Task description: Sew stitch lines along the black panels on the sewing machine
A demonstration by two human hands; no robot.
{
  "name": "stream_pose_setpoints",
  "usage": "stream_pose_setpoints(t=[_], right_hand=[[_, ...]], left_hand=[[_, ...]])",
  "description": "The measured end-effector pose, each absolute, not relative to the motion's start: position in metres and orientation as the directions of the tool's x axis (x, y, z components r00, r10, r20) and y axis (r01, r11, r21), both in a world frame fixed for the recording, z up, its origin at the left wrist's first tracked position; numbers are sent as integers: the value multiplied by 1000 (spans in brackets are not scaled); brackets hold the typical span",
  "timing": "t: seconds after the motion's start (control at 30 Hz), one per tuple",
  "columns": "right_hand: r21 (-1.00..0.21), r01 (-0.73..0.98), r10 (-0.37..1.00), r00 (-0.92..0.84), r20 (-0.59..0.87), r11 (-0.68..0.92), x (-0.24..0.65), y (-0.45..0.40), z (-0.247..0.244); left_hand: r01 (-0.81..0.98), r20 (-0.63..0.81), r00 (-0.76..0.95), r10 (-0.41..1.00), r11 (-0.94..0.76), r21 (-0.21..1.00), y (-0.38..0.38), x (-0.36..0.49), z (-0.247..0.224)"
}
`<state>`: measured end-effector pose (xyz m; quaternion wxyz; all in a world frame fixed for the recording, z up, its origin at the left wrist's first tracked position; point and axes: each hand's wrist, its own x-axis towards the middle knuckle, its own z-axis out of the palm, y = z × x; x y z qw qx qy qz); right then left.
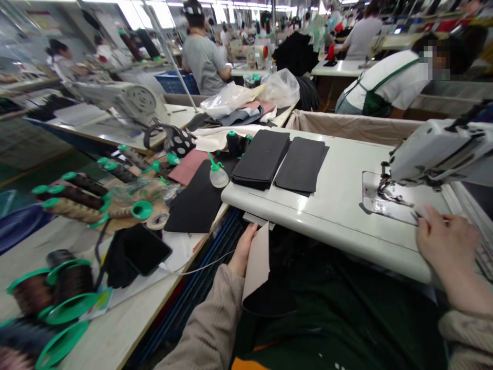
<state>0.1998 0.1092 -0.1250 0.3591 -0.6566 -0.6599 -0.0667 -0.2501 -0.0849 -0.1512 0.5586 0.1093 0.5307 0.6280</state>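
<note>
My left hand (243, 250) holds a bent piece of material (257, 262), beige on one face and black on the other, below the front edge of the white sewing table (300, 210). At the right, my right hand (447, 241) is over the table's front part, beside the needle plate (389, 198) of the sewing machine (435, 154). Its fingers are bent around something small and dark near the fingertips, too small to name. Two stacks of black rectangular pieces, one (262, 156) left of the other (301, 163), lie on the table.
On the left side table (115, 329) are thread cones (73, 203), a phone (146, 249), black sheets (196, 203) and an oil bottle (219, 174). A fabric-lined bin (346, 125) stands behind the sewing table. A person (389, 82) bends over beyond it.
</note>
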Motion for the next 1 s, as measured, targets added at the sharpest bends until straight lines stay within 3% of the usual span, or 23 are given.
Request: stream_pose_setpoints(t=[0.1, 0.17, 0.23, 0.3, 0.37, 0.43, 0.63, 0.9, 1.0], right_hand=[[-254, 902, 751, -108, 651, 350, 161, 93, -108], [-318, 769, 724, -258, 640, 555, 111, 71, -94], [-450, 532, 696, -511, 505, 717, 46, 44, -81], [-548, 374, 592, -748, 300, 749, -23, 18, -74], [-509, 372, 470, -879, 75, 776, -84, 1, -75], [-390, 441, 445, -891, -85, 808, -129, -6, -82], [-268, 504, 454, -861, -228, 821, -181, -1, -103], [-262, 526, 454, -843, -288, 810, -184, -3, -95], [-288, 541, 483, -839, -252, 790, -178, -6, -81]], left_hand=[[-575, -467, -366, 805, 199, 794, -109, -252, -161], [-568, -469, -363, 805, 209, 796, -123, -252, -166], [-558, -469, -360, 806, 217, 801, -133, -253, -169], [-541, -465, -366, 806, 222, 811, -139, -253, -171], [-519, -454, -376, 807, 223, 825, -143, -253, -172], [-492, -445, -383, 809, 229, 840, -147, -253, -172], [-354, -446, -342, 827, 326, 877, -177, -255, -163], [-102, -413, -2, 911, 411, 906, -197, -262, -119], [-26, -392, 5, 920, 392, 920, -188, -257, -96]])
